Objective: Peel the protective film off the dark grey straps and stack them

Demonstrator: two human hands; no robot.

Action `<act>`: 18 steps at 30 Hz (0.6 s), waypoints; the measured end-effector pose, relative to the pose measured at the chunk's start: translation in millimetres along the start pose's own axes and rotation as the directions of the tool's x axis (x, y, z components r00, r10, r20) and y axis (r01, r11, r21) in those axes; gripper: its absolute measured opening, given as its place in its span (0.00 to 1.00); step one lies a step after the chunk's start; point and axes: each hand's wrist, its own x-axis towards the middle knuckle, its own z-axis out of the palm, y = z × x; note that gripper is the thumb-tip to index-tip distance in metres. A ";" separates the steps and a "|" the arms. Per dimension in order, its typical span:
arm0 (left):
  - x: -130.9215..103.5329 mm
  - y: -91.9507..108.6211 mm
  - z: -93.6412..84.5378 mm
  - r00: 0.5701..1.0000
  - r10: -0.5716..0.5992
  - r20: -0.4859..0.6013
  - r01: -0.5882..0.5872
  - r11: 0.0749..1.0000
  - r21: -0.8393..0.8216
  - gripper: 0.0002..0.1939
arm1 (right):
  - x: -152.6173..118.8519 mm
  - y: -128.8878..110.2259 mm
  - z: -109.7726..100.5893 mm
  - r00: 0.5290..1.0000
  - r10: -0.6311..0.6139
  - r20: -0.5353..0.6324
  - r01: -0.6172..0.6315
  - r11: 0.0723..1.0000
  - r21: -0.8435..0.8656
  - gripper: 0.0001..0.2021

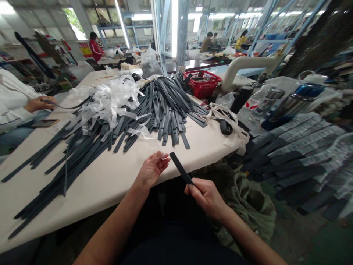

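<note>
My right hand point(206, 195) is closed around a dark grey flat strip point(180, 167), whose free end points up and to the left. Close to that end is my left hand point(154, 167), its fingers curled and the thumb pinched against them. A small pale, see-through bit shows at its fingertips, too small to name. Beyond both hands a large heap of similar dark strips point(168, 110) fans out over the pale table point(132, 165). Crumpled translucent white film ribbons point(113, 95) lie on the left part of the heap.
A red basket point(202, 84) stands behind the heap. Right of it are a plastic bag point(230, 125) and several bottles point(292, 106). More strips with clear film point(300, 158) hang at the right. At the left, a co-worker's hand point(41, 103) holds a strip near a phone point(45, 123).
</note>
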 end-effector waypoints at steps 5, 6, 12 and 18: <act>1.1 -6.3 5.6 0.999 0.005 0.043 -0.006 1.000 0.015 0.20 | -12.4 -3.8 9.1 0.999 -0.035 0.020 0.037 0.992 -0.119 0.16; 0.9 -6.6 6.0 0.999 0.003 0.042 -0.004 1.000 0.025 0.19 | -10.2 -3.6 9.0 1.000 -0.025 0.013 0.026 0.994 -0.107 0.16; -5.8 -11.0 5.8 0.999 -0.045 0.021 0.044 0.998 0.052 0.20 | 5.7 3.3 12.4 0.998 0.050 0.027 -0.050 0.999 0.018 0.15; -26.4 -43.0 0.5 0.990 -0.141 0.019 0.135 0.973 0.185 0.22 | -0.4 3.2 19.7 0.971 0.219 0.096 -0.234 0.951 0.203 0.20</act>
